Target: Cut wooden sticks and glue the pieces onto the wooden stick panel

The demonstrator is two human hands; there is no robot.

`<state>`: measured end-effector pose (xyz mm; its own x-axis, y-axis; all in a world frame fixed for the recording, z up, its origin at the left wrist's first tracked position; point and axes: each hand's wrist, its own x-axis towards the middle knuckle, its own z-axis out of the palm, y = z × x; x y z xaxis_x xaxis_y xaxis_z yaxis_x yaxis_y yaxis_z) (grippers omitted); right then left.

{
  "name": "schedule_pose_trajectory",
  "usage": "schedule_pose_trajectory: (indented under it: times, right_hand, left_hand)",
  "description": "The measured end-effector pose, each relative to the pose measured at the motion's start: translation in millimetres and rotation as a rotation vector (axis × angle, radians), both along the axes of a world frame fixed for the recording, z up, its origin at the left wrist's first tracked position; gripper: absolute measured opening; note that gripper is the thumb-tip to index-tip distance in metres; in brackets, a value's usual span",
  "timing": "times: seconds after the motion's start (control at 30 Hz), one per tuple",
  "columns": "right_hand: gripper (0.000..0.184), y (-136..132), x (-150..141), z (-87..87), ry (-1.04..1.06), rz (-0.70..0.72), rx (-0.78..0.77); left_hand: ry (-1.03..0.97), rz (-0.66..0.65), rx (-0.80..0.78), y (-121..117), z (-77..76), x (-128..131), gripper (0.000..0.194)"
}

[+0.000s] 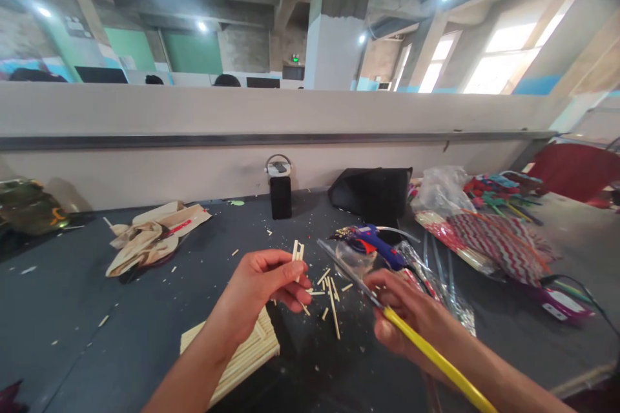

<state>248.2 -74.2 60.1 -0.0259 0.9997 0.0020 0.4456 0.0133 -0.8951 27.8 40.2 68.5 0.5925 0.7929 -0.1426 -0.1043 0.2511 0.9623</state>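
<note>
My left hand [261, 281] is closed, with a few short pale wooden sticks [297, 250] pinched upright between thumb and fingers. In my right hand [411, 316] is a yellow-handled tool [426, 348] with a long grey metal blade; its exact kind is unclear. The blade points up and left, apart from the held sticks. Cut stick pieces [333, 306] lie scattered on the dark table between my hands. Partly hidden under my left forearm is a flat panel of pale sticks [247, 361] laid side by side.
A blue glue gun [380, 246] lies beyond my right hand, near clear plastic wrapping [458, 297]. A black phone [281, 198] stands by the partition [194, 171]. Crumpled beige paper [150, 239] is at the left. Bagged craft supplies [504, 239] crowd the right side.
</note>
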Motion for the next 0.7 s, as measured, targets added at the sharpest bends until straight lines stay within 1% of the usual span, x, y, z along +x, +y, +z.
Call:
schedule_pose_trajectory:
  times: [0.1, 0.2, 0.43, 0.53, 0.7]
  right_hand:
    - [0.027, -13.3, 14.7, 1.9, -0.25, 0.05, -0.006]
    - [0.03, -17.0, 16.8, 6.7, -0.376, 0.068, 0.003]
    - [0.026, -8.2, 4.8, 23.4, -0.315, 0.069, 0.035]
    - [0.028, -7.5, 2.5, 28.3, -0.349, 0.098, -0.008]
    - [0.026, -8.5, 0.6, 32.2, -0.429, 0.122, -0.038]
  left_hand:
    - [0.025, 0.006, 0.031, 1.4, -0.4, -1.0, 0.023]
    - [0.048, -0.01, 0.046, 0.1, 0.0, 0.0, 0.022]
    - [0.098, -0.052, 0.078, -4.9, 0.4, 2.6, 0.026]
    - [0.095, -0.06, 0.072, -5.9, 0.1, 2.9, 0.026]
    - [0.104, -0.064, 0.067, -6.0, 0.3, 3.2, 0.026]
